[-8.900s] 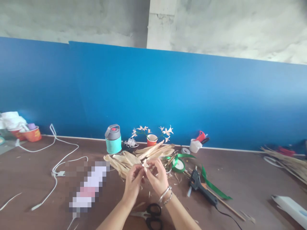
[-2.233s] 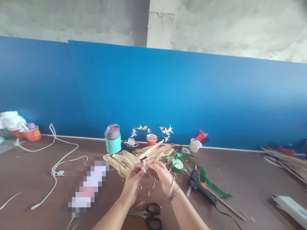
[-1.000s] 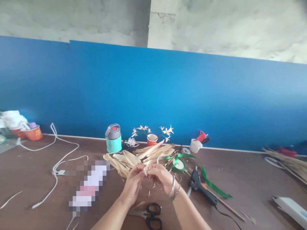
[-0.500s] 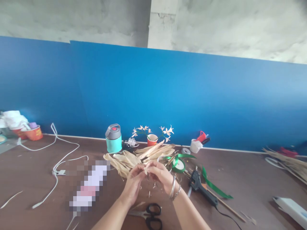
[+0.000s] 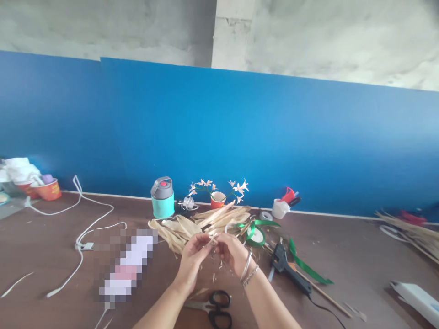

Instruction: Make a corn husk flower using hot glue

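My left hand (image 5: pixel 194 256) and my right hand (image 5: pixel 232 252) meet above the table, fingertips nearly touching. Both are closed in a pinch on a small pale piece of dried husk (image 5: pixel 213 238), mostly covered by the fingers. Just beyond them lies a heap of dried corn husks (image 5: pixel 185 227). Scissors (image 5: pixel 219 299) with black handles rest below, between my forearms. A spool of green ribbon (image 5: pixel 255 236) sits to the right of my right hand, and a black glue gun (image 5: pixel 290 269) lies farther right.
Pale husk flowers (image 5: pixel 240 187) stand in an orange paper cup (image 5: pixel 218 199) at the back. A turquoise flask (image 5: pixel 163 205) is left of them, a white cup (image 5: pixel 280 209) with tools right. White cables (image 5: pixel 96 221) cross the table's left side; a blue partition (image 5: pixel 206 119) rises behind.
My right hand's fingers have curled and shifted slightly around the husk piece, which now shows less and lies more sideways. My left hand has barely moved.
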Tool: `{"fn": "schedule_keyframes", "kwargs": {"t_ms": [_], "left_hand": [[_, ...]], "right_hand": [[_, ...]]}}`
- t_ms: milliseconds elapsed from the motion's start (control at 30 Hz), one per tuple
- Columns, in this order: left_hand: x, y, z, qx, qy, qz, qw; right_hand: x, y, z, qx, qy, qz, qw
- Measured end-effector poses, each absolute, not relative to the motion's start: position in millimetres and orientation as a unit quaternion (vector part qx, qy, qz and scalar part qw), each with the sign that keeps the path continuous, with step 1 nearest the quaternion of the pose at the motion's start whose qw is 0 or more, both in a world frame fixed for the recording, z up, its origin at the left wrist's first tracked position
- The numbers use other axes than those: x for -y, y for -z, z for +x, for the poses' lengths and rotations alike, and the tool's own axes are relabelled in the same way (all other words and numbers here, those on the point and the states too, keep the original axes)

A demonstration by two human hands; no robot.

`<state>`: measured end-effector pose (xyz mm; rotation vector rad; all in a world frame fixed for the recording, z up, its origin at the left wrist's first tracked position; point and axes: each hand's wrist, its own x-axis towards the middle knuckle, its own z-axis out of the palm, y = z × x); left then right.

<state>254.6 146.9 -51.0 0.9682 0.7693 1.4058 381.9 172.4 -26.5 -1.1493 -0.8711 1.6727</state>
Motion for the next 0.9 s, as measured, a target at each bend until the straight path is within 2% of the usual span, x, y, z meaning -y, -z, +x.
{"fn": "schedule_keyframes", "kwargs": {"t_ms": [100,267,367,900], "left_hand": [[-145.2,49.7,253.9,-0.378,-0.602,0.462,0.530],[-146.9,58.7,250.4,-0.443,-0.614,0.597,0.266],[-147.5,61.8,249.4,-0.439,-0.611,0.638,0.165],[-144.5,62.5,248.1,-0.534,-0.581,0.610,0.069]], "right_hand": [[-173.7,28.0,381.7,0.325,-0.697,-0.456,0.448],[-173.2,29.0,379.8,0.300,-0.701,-0.456,0.459],[-171.2,28.5,377.2,0.302,-0.694,-0.456,0.468],[-160.2,19.6,366.6,0.322,-0.672,-0.459,0.484]]}}
